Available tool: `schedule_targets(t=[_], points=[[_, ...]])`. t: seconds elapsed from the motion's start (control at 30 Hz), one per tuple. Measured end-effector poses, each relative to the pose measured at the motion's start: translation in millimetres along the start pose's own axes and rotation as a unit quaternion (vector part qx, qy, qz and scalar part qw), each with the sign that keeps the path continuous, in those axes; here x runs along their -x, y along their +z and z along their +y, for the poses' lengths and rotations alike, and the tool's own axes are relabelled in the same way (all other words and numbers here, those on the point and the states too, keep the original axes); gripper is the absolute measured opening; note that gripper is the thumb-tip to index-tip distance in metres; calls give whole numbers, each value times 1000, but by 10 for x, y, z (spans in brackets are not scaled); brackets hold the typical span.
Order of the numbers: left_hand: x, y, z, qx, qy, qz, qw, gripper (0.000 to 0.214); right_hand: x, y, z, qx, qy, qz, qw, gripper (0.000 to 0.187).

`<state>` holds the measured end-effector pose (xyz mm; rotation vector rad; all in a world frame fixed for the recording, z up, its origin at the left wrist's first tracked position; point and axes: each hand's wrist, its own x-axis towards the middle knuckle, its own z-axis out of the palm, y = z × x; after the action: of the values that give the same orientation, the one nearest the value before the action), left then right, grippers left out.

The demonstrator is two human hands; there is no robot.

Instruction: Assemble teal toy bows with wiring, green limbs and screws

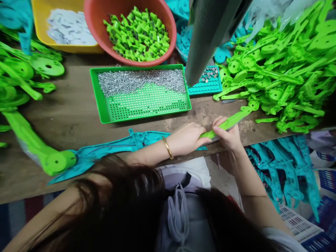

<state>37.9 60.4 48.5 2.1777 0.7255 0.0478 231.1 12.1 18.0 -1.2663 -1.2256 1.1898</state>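
Both hands are closed around one long, bright green plastic part [232,120] with a grey underside and a small round end at the upper right. My left hand [190,137], with a gold bangle at the wrist, grips its lower left end. Further along, my right hand [228,134] holds the part with the thumb pressed on top. Under my left forearm a long turquoise plastic shell [110,148] lies on the wooden table [70,115]. A green arm-shaped part [28,143] rests against the shell's left end.
Behind my hands stands a green perforated tray [141,113] of small metal screws. Beyond it are a red bowl [91,21] of green pieces and a yellow bin [39,24]. A grey post [207,42] rises beside a turquoise tray [207,87]. Green parts [278,73] pile up at right.
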Motion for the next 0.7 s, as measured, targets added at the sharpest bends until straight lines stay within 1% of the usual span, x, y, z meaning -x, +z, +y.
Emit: schedule_targets(t=[0.07, 0.1, 0.2, 0.23, 0.3, 0.37, 0.43, 0.5, 0.57, 0.63, 0.7], points=[[40, -53, -14, -23, -4, -27, 999, 36, 22, 12, 17, -11, -10, 23, 1000, 20], [60, -72, -17, -25, -5, -31, 999, 36, 41, 16, 28, -18, -2, 24, 1000, 22], [103, -64, -16, -21, -1, -18, 1000, 32, 119, 53, 67, -47, 54, -30, 997, 37], [110, -40, -14, -23, 1, -12, 1000, 30, 146, 77, 80, -48, 61, -49, 996, 39], [116, 23, -14, -31, 3, -3, 1000, 28, 189, 130, 100, -31, 46, -62, 997, 28], [123, 69, -19, -36, 0, 9, 999, 28, 208, 170, 108, -16, 19, -46, 999, 17], [138, 62, -29, -33, -4, 11, 999, 29, 206, 183, 103, -11, 11, -42, 999, 15], [163, -8, -41, -34, -22, 1, 999, 34, 198, 175, 95, -8, 3, -45, 999, 14], [189, -113, -48, -50, -56, -28, 997, 42, 204, 170, 101, -8, -3, -39, 999, 14], [209, -207, -46, -70, -82, -51, 993, 43, 240, 191, 128, -46, 5, -2, 999, 18], [226, -249, -34, -71, -79, -52, 993, 40, 304, 243, 161, -120, 36, 30, 992, 34]])
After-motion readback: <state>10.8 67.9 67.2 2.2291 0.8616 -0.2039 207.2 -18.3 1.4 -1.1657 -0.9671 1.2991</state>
